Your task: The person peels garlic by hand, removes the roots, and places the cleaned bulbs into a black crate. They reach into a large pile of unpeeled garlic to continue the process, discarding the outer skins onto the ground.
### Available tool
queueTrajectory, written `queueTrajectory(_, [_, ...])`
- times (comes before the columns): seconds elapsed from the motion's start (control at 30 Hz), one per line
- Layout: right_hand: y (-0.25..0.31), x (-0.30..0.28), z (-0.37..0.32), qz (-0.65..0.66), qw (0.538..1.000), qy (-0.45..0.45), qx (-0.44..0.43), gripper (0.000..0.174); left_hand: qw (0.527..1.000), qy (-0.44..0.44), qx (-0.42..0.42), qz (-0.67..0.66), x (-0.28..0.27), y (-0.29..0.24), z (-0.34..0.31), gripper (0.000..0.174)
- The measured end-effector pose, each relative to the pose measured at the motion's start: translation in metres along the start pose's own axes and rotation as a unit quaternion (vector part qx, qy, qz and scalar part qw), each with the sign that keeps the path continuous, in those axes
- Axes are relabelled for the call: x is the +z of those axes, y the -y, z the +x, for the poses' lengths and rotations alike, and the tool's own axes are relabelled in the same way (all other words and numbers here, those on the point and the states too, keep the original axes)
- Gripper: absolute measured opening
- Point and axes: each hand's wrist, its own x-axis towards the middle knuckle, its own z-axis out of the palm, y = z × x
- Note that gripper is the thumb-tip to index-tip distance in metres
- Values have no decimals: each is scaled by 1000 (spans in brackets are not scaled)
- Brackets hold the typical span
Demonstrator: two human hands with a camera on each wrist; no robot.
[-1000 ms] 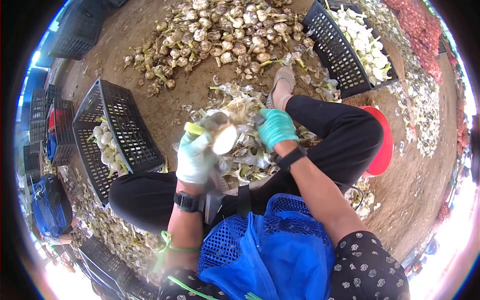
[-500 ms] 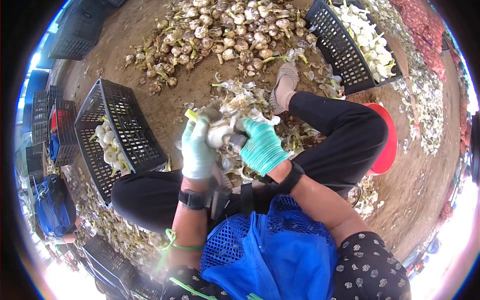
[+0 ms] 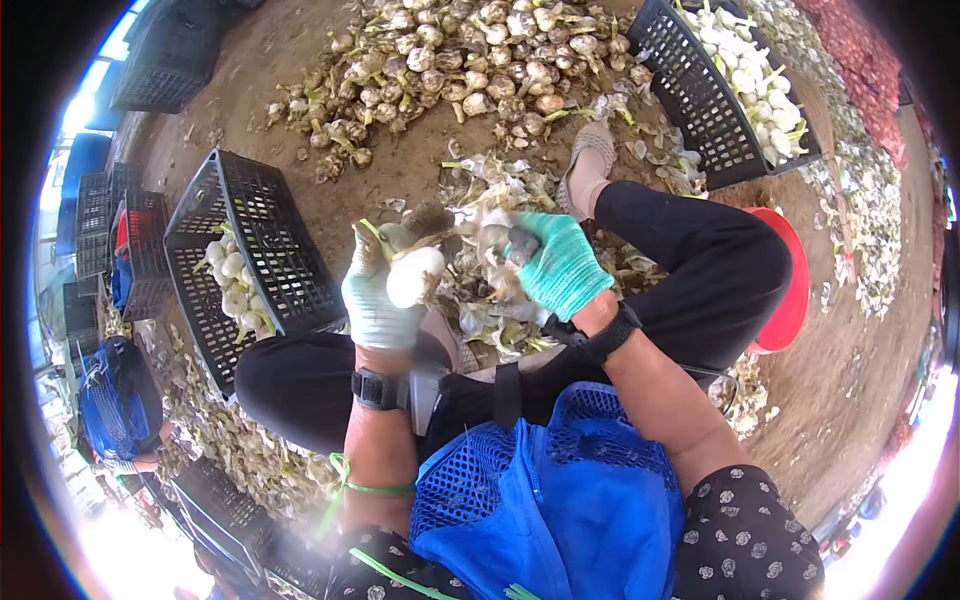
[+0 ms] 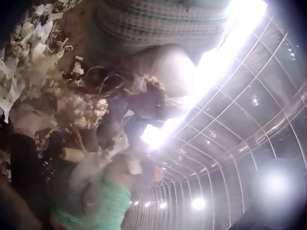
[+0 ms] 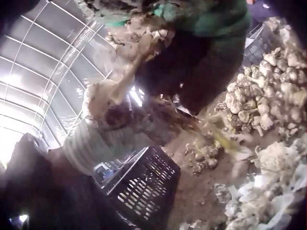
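In the head view my left hand (image 3: 380,305), in a pale glove, grips a white garlic bulb (image 3: 415,278) with a short green stem upward. The left wrist view shows the bulb (image 4: 175,79) close up, its root end brown and ragged. To the right of it, a small gap away, is my right hand (image 3: 565,268) in a green-striped glove with dark, dirty fingertips. Its fingers are curled, and in the right wrist view they pinch a strip of garlic skin (image 5: 132,72). Loose garlic skins (image 3: 490,325) lie on the ground below both hands.
Unpeeled garlic (image 3: 470,75) is heaped ahead on the dirt floor. A black crate (image 3: 275,250) at left and another crate (image 3: 695,110) at right hold white bulbs. Beside my right knee is a red bucket (image 3: 785,285). Another person in blue (image 3: 115,400) is at far left.
My right hand came in to the bulb half a second ago and has since drawn away to the right. The left hand keeps the bulb, now turned with its white side showing.
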Motion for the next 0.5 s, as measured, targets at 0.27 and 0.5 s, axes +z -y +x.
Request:
queueTrajectory(0.27, [15,23,-9,13,998,11,-55,21,994,91,-42,-46,10,16,3,39])
queueTrajectory(0.5, [15,30,-17,125,991,-44,-6,22,995,43,-19,-91,-5,28,11,39])
